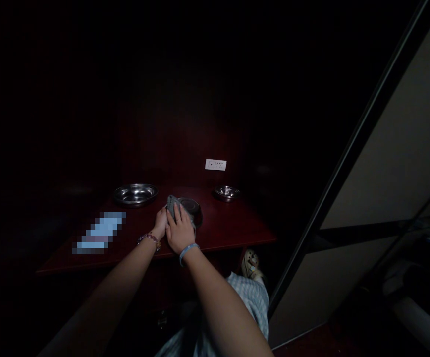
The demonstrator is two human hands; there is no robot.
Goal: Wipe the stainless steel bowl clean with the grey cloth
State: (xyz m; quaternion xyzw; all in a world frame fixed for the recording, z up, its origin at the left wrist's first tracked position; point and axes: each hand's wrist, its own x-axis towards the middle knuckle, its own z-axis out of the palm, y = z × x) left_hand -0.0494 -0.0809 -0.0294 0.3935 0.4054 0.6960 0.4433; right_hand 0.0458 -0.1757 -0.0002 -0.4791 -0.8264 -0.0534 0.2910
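A grey cloth (pixel 172 202) is bunched against a round metal bowl (pixel 193 207) near the middle of the dark red tabletop. My right hand (pixel 181 229) lies over the cloth with its fingers stretched forward, pressing it to the bowl's left side. Close beside it, my left hand (pixel 160 221) is closed at the left edge of the cloth and bowl; its fingertips are hidden. The bowl's rounded side and a ring on its surface show, but dim light blurs its exact tilt.
A wide metal basin (pixel 136 194) stands at the back left of the table (pixel 215 237), and a smaller metal bowl (pixel 227 193) at the back right. A pixelated light-blue patch (pixel 103 232) covers something on the left. A white socket panel (pixel 215 164) is on the back wall; a sliding door (pixel 349 213) rises at right.
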